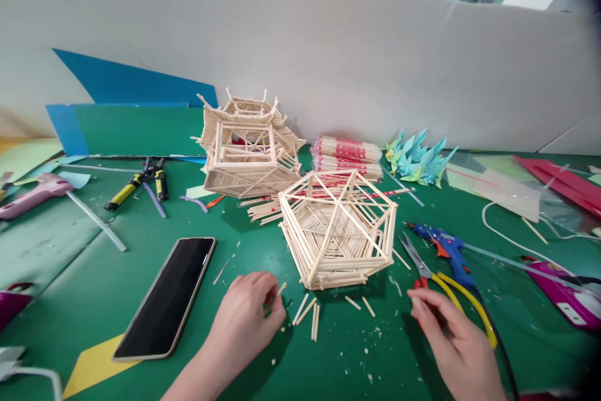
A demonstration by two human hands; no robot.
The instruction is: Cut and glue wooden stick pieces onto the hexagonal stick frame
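Observation:
Between the fingertips of my left hand is a short wooden stick. My right hand has its fingers closed around a red-handled tool, mostly hidden by the hand, so its kind is unclear. Ahead of both hands stands a many-sided stick frame, with a slatted floor and bars meeting above it. Several cut stick pieces lie in front of it. Beside my right hand rest scissors with yellow handles.
A roofed stick model stands behind, near bundled sticks and turquoise folded paper. A blue glue gun lies right, a phone left. Yellow-black pliers and a pink glue gun are farther left.

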